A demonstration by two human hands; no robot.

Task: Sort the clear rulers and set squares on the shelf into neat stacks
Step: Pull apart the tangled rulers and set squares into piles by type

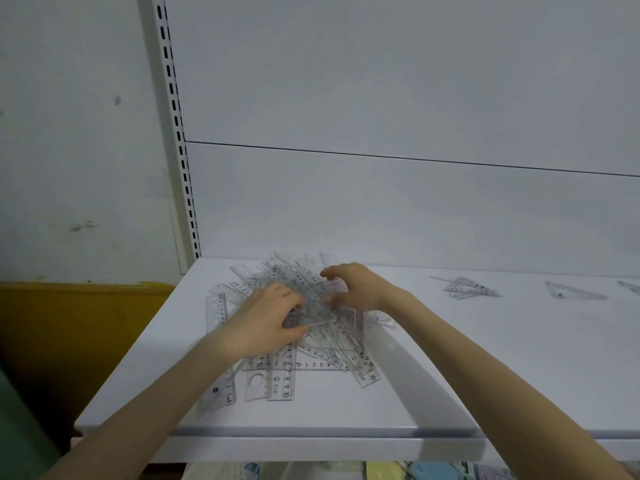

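A messy pile of clear rulers and set squares [332, 355] lies on the left part of the white shelf [311, 414]. My left hand [266, 317] rests on the pile's middle, its fingers curled round a bundle of clear pieces. My right hand [353, 287] hovers over the far side of the pile with fingers and thumb bent, pinching the other end of the same bundle. Three small groups of clear set squares lie apart to the right: one stack [469, 288], a single triangle [573, 292], and one cut off by the frame edge [632, 286].
The shelf's back panel [381, 202] rises just behind the pile. A slotted upright [178, 133] stands at the left. A yellow bin [79, 317] sits left of and below the shelf. Coloured items [408, 471] show on the lower level.
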